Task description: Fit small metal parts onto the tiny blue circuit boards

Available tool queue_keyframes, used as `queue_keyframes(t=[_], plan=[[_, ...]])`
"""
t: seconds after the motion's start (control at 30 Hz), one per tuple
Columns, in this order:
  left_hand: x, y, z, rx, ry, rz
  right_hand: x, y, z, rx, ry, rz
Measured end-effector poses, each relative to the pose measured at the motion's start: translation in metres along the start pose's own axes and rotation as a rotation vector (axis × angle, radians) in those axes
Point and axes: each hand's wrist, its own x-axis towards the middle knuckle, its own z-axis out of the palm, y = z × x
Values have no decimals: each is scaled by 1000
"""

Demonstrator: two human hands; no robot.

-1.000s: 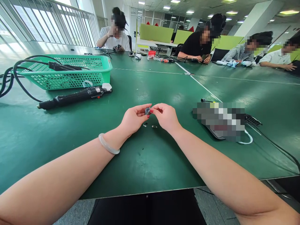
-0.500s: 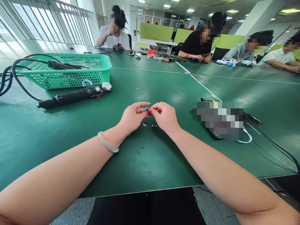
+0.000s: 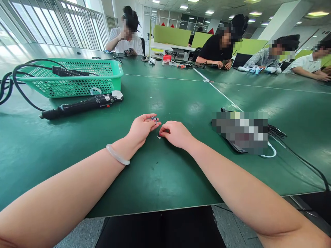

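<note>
My left hand (image 3: 141, 128) rests on the green table (image 3: 165, 172) with its fingers pinched round a tiny dark electronic part (image 3: 154, 119). A pale bangle sits on that wrist. My right hand (image 3: 175, 133) lies just to the right, lowered onto the table with its fingers curled down. Its fingertips touch the surface beside a tiny metal piece (image 3: 159, 137). I cannot see whether those fingers hold anything.
A black electric screwdriver (image 3: 80, 106) lies to the left in front of a green mesh basket (image 3: 77, 77) with black cables. A blurred-out device (image 3: 241, 131) with a white cable sits to the right. Several people work at the far side of the table.
My hands have come apart. The right hand let go of the small part and dropped to the table; the left hand keeps the part and has sunk a little.
</note>
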Motion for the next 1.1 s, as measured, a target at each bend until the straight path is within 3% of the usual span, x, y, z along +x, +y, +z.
queue_keyframes(t=[0.1, 0.27, 0.37, 0.63, 0.77, 1.1], plan=[[-2, 0, 2, -35, -7, -38, 0, 1, 0, 60, 46, 2], [-2, -1, 2, -28, -37, -40, -1, 2, -5, 423, 269, 45], [-1, -3, 1, 0, -67, -16, -1, 0, -5, 569, 330, 56], [-7, -3, 2, 54, -130, 26, 2, 0, -2, 636, 370, 130], [-7, -3, 2, 59, -106, 45, 2, 0, -2, 630, 361, 120], [-5, -5, 1, -25, -137, -8, 1, -1, -2, 753, 375, 152]])
